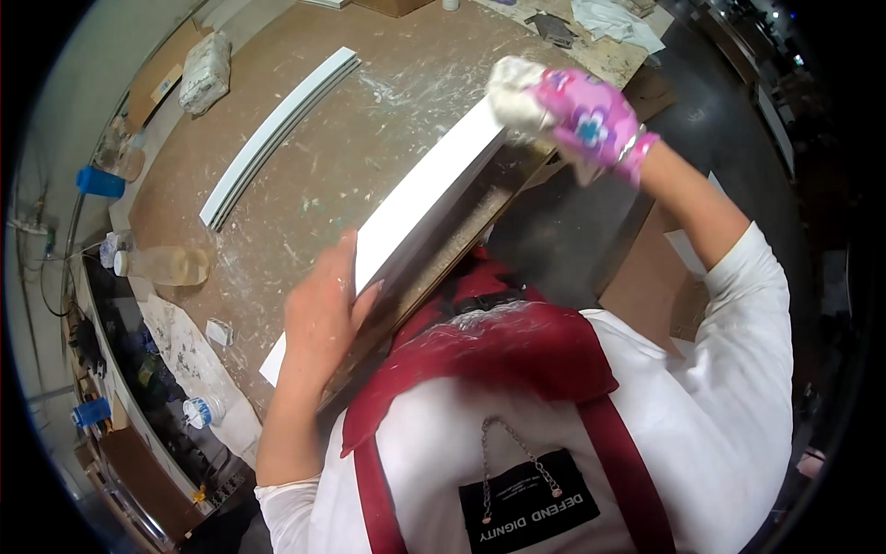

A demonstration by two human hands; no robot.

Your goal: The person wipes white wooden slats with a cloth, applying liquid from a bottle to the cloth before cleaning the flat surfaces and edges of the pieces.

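Red apron point(517, 346) up close, bare left hand point(318, 314) gripping white board point(429, 189), gloved right hand point(577, 115) clutching its far end on the workbench point(323, 175)

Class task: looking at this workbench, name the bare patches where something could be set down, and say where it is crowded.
Free: the brown bench top between the curved white strip and the white board held by both hands. Also bare: the patch below the strip, right of the clear bottle. Crowded: the left edge with bottles and a wrapped bundle, and the far edge with rags.
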